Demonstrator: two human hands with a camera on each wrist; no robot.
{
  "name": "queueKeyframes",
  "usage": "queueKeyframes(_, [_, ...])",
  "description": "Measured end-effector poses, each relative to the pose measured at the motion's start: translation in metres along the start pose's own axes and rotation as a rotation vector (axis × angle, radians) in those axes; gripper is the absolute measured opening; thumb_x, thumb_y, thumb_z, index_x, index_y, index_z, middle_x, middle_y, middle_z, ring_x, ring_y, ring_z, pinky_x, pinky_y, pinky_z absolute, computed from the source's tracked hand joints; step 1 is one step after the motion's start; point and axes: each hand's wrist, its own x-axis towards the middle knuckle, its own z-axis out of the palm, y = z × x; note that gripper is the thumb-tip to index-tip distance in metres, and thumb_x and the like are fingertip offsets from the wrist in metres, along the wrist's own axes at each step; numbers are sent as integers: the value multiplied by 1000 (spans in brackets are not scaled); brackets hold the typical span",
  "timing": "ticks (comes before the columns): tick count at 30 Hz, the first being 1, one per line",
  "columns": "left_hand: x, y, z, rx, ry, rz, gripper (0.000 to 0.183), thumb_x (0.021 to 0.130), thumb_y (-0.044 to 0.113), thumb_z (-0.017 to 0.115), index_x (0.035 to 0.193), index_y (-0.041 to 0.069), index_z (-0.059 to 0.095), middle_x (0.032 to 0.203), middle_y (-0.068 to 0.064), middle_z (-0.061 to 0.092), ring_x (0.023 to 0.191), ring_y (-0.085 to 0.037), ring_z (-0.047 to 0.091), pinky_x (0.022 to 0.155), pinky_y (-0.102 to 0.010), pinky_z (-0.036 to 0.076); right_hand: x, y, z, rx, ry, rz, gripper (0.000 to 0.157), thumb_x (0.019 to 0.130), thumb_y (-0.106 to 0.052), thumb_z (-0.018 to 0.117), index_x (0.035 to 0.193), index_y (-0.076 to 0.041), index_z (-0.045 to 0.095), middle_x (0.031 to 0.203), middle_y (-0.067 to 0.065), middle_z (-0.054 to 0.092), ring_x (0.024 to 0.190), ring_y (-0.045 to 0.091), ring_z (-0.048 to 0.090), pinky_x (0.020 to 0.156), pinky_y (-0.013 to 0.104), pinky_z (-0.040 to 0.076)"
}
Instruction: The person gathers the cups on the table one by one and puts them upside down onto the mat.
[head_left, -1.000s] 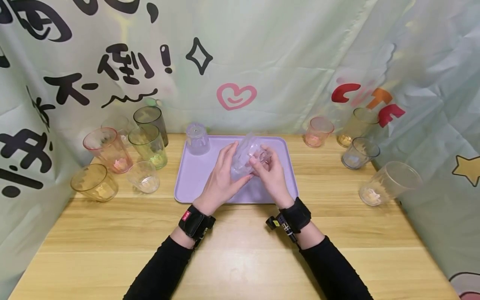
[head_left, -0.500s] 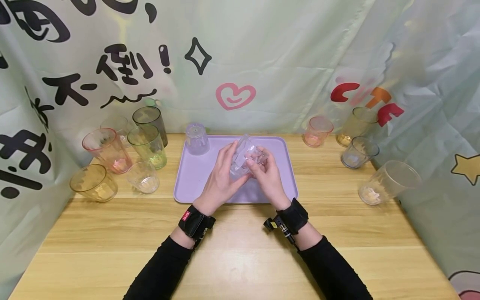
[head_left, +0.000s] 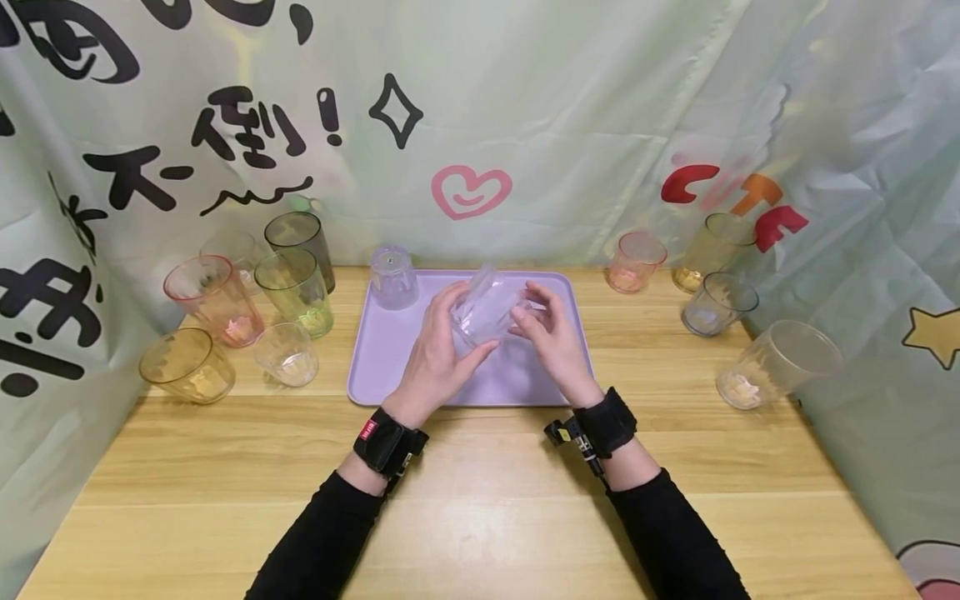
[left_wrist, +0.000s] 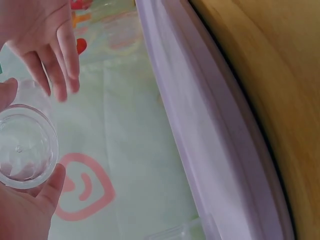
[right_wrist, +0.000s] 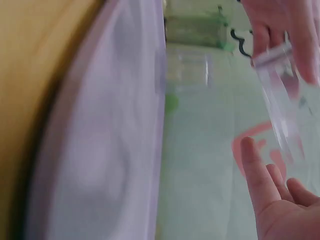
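My left hand [head_left: 435, 354] grips a clear faceted cup [head_left: 480, 315] above the purple tray [head_left: 401, 367], its thumb on the near side and fingers along the far side. The cup is tilted, and in the left wrist view its round end [left_wrist: 25, 145] faces the camera. My right hand [head_left: 558, 346] is beside the cup's right end, fingers loosely bent and spread. In the right wrist view, the right hand's fingers [right_wrist: 260, 180] stand apart from the cup, with a gap between. Another clear cup [head_left: 394, 283] sits upside down on the tray's back left corner.
On the left stand several cups, among them a red one [head_left: 217, 304], a green one [head_left: 296, 292] and an amber one [head_left: 189, 367]. To the right are a pink cup [head_left: 636, 265], a blue-grey cup [head_left: 720, 307] and a large clear cup [head_left: 776, 362]. A printed curtain [head_left: 570, 125] hangs behind.
My right hand has loosened from the cup and drawn back to the right, its fingers spreading. The cup has turned in my left hand, which has shifted slightly left.
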Motion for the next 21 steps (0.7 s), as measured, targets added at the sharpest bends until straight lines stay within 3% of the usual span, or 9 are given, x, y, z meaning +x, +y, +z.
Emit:
queueKeyframes(6, [1, -5, -4, 10, 34, -16, 84, 74, 32, 74, 136, 6, 25, 137, -8, 35, 121, -17, 32, 102, -36, 32, 5, -2, -21, -235, 70, -54, 49, 86, -17, 60, 127, 1, 41, 123, 18, 48, 98, 27, 53, 80, 42, 50])
queueKeyframes(13, [4, -15, -13, 14, 77, -46, 80, 73, 27, 75, 136, 7, 29, 136, -8, 34, 121, -17, 31, 103, -37, 31, 15, 27, -55, -438, 127, -11, 56, 83, -33, 64, 127, -6, 44, 121, 9, 50, 97, 21, 53, 80, 42, 49])
queueKeyframes(18, [5, -20, -20, 29, 118, -123, 79, 71, 28, 76, 136, 13, 33, 133, -5, 29, 119, -15, 32, 99, -37, 36, 17, 34, -77, -609, 89, 67, 59, 83, -38, 62, 127, -2, 43, 122, 17, 48, 96, 30, 52, 78, 44, 49])
queueKeyframes(21, [6, -23, -25, 38, 148, -135, 79, 70, 27, 77, 136, 13, 35, 131, -7, 28, 119, -15, 31, 98, -37, 37, 16, 36, -89, -713, 39, 142, 62, 84, -40, 60, 127, 1, 42, 121, 21, 48, 94, 32, 53, 77, 45, 49])
